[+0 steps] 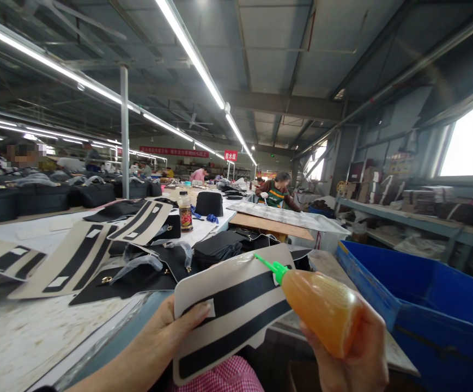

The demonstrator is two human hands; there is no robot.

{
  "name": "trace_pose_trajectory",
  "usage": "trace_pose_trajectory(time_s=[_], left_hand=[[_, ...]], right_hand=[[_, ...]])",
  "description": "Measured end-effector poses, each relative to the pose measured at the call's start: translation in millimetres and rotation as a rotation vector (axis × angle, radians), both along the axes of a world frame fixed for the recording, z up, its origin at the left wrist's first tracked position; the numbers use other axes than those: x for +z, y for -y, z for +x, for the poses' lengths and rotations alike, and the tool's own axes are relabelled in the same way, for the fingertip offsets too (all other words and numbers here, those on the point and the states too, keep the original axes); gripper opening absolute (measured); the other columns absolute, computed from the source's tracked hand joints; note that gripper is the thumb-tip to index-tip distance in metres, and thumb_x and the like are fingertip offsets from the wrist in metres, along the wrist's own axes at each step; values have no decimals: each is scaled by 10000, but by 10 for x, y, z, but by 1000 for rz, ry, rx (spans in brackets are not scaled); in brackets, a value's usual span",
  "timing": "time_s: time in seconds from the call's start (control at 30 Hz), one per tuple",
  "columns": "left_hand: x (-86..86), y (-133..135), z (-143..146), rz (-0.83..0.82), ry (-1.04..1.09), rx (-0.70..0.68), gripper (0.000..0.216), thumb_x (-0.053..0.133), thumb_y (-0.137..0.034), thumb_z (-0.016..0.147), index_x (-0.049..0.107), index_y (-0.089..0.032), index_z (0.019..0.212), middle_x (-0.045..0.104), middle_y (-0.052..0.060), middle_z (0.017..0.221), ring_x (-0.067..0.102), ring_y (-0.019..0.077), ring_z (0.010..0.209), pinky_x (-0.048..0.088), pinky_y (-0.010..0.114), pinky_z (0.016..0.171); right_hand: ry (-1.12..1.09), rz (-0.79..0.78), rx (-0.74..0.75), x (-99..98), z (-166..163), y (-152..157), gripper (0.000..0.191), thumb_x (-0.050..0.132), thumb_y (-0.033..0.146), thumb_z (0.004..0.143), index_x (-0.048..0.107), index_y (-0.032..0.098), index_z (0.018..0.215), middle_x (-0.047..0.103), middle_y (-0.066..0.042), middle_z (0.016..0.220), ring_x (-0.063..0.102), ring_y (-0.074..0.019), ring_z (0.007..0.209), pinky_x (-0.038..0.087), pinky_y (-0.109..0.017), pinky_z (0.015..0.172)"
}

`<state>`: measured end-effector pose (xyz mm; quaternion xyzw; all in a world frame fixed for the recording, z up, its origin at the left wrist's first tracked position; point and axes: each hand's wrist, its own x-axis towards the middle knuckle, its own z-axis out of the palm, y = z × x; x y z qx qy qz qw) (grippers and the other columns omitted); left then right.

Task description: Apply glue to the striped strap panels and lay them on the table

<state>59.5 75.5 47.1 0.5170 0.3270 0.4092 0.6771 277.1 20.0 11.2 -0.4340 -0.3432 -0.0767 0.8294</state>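
My left hand [167, 335] grips the lower left edge of a beige board [236, 296] with black strips laid on it, thumb pressed on top. My right hand [353, 356] is closed around an orange squeeze bottle of glue [322, 307]. The bottle's green nozzle [269, 267] points up-left and touches the board's upper edge. The board is tilted up over my lap, just in front of the worktable's edge.
On the worktable [28, 337] lie similar beige boards [73, 261], black pieces [216, 245] and a small jar [185, 212]. A blue bin [444, 305] stands on the right. A person in a green apron [277, 193] works farther back, and shelves line the right wall.
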Motion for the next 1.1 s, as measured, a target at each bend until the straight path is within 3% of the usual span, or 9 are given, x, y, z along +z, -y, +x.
trace_pose_trajectory(time_s=[0.17, 0.33, 0.53, 0.7, 0.8, 0.97, 1.1], left_hand=[[63, 52, 7, -27, 11, 31, 494, 921, -525, 602, 805, -237, 986, 824, -8, 785, 755, 207, 718, 628, 269, 690], [20, 41, -25, -43, -26, 46, 557, 909, -525, 623, 781, -219, 1070, 827, 24, 806, 749, 222, 693, 627, 300, 658], [-53, -29, -54, 17, -12, 20, 493, 887, -516, 669, 787, -243, 1068, 832, 4, 845, 764, 222, 775, 631, 295, 735], [-28, -37, -31, 18, -16, -5, 432, 871, -515, 692, 799, -244, 1020, 826, -5, 803, 755, 208, 685, 628, 299, 687], [-26, -35, -38, 27, -32, -18, 436, 862, -522, 702, 796, -253, 1038, 826, -6, 798, 747, 212, 629, 628, 317, 637], [-36, -48, -57, 67, 10, -38, 400, 880, -509, 683, 815, -293, 1013, 832, -35, 814, 768, 192, 757, 625, 251, 739], [-23, -61, -46, 81, -3, -28, 383, 887, -523, 664, 824, -292, 963, 831, -35, 801, 773, 199, 796, 621, 236, 732]], right_hand=[[32, -2, -71, 2, 4, -13, 761, 965, 459, 539, 614, 224, 1172, 647, -35, 1104, 680, -236, 971, 589, -270, 732], [103, 18, -18, -45, 27, -43, 644, 922, 472, 637, 653, 258, 1182, 674, -22, 1122, 697, -216, 990, 589, -276, 841], [179, 31, -163, -200, 368, -148, 763, 968, 360, 537, 629, 197, 1200, 625, -81, 1129, 683, -267, 961, 611, -288, 676], [106, -10, -43, -134, 196, -67, 728, 942, 431, 586, 614, 204, 1195, 630, -69, 1115, 678, -260, 962, 608, -333, 759], [114, -4, -57, -123, 181, -69, 739, 945, 431, 576, 621, 201, 1199, 635, -77, 1140, 671, -252, 942, 607, -354, 780], [139, -3, -154, -160, 457, -178, 723, 960, 361, 542, 627, 178, 1157, 641, -78, 1093, 664, -250, 910, 593, -294, 667], [102, 11, -134, -118, 399, -140, 701, 956, 388, 561, 618, 179, 1138, 644, -67, 1071, 660, -234, 895, 586, -282, 680]])
